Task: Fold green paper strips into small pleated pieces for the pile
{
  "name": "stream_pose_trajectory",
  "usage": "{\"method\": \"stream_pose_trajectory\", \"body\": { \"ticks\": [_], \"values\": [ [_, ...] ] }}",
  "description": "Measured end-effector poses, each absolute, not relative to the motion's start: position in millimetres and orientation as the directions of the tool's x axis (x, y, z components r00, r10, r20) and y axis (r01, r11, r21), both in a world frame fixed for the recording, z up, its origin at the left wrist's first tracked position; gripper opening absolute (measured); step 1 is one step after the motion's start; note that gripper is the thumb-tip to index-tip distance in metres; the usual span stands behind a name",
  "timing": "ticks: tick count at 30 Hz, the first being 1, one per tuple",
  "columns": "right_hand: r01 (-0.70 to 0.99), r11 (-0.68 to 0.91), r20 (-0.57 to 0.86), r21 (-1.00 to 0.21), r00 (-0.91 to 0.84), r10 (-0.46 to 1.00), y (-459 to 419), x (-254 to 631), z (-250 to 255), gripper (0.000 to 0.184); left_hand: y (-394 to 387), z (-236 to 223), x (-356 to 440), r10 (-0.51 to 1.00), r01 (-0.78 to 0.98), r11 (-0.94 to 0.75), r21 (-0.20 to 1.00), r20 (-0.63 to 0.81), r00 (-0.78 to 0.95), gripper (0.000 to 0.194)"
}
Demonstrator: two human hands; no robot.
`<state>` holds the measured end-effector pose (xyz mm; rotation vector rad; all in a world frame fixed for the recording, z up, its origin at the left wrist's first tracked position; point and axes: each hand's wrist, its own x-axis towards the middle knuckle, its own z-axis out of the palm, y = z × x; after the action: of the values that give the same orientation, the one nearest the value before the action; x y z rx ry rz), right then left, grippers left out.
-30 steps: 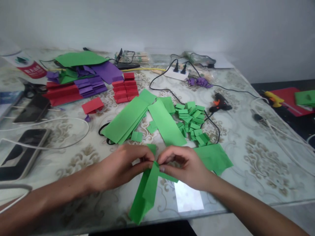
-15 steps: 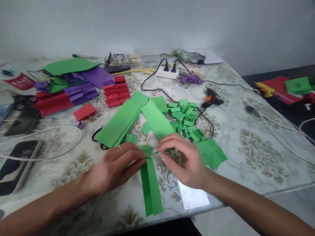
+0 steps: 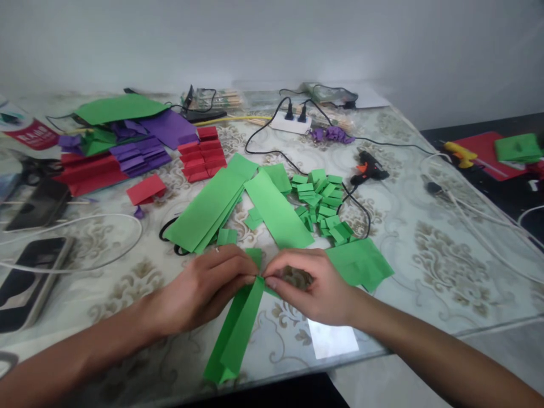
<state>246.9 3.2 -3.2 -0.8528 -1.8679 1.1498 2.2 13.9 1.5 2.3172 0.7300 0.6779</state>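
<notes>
A long green paper strip (image 3: 238,326), creased lengthwise, hangs toward the table's front edge from between my hands. My left hand (image 3: 219,277) pinches it near its upper part, thumb and forefinger together. Touching almost the same spot, my right hand (image 3: 308,280) is also closed in a pinch at the strip; its fingertips partly hide the paper. Just beyond my hands lie a flat green strip (image 3: 278,209) and a stack of green strips (image 3: 212,207). To their right sits a heap of small folded green pieces (image 3: 321,201), with a green sheet (image 3: 363,263) below it.
Folded red paper (image 3: 202,154), purple paper (image 3: 140,156) and scissors (image 3: 36,169) lie at left. A phone (image 3: 34,283) and a white cable are near the left edge. Behind are a power strip (image 3: 290,122) and a black glue gun (image 3: 369,168) with its cord.
My right fingers have come left to meet my left fingertips at the strip. The strip's lower end has swung to the left.
</notes>
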Motion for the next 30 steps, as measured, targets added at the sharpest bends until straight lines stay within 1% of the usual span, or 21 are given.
{"method": "stream_pose_trajectory", "body": {
  "ticks": [4, 7, 11, 14, 18, 22, 30],
  "values": [
    [0.125, 0.355, 0.261, -0.926, -0.466, 0.845, 2, 247, -5, 0.004, 14, 2, 3, 0.646, 0.314, -0.632, 0.709, 0.257, 0.719, 0.015],
    [0.094, 0.309, 0.234, -0.947, -0.457, 0.858, 1, 246, -7, 0.005, 14, 4, 4, 0.665, 0.332, -0.591, 0.735, 0.212, 0.716, 0.013],
    [0.021, 0.19, 0.159, -0.981, -0.463, 0.872, 0, 244, -10, 0.007, 15, 10, 7, 0.684, 0.373, -0.498, 0.783, 0.09, 0.724, 0.012],
    [0.002, 0.157, 0.138, -0.988, -0.465, 0.874, 0, 243, -12, 0.007, 16, 14, 8, 0.682, 0.392, -0.435, 0.81, 0.013, 0.731, 0.014],
    [0.007, 0.175, 0.152, -0.985, -0.464, 0.873, 0, 243, -13, 0.003, 16, 15, 8, 0.69, 0.388, -0.401, 0.83, -0.005, 0.724, 0.014],
    [0.018, 0.199, 0.168, -0.98, -0.463, 0.87, 1, 245, -12, 0.004, 15, 14, 7, 0.688, 0.375, -0.36, 0.854, -0.028, 0.725, 0.013],
    [0.025, 0.295, 0.245, -0.955, -0.492, 0.835, 0, 247, -11, 0.004, 16, 10, 4, 0.645, 0.336, -0.444, 0.831, 0.036, 0.763, 0.005]
  ]
}}
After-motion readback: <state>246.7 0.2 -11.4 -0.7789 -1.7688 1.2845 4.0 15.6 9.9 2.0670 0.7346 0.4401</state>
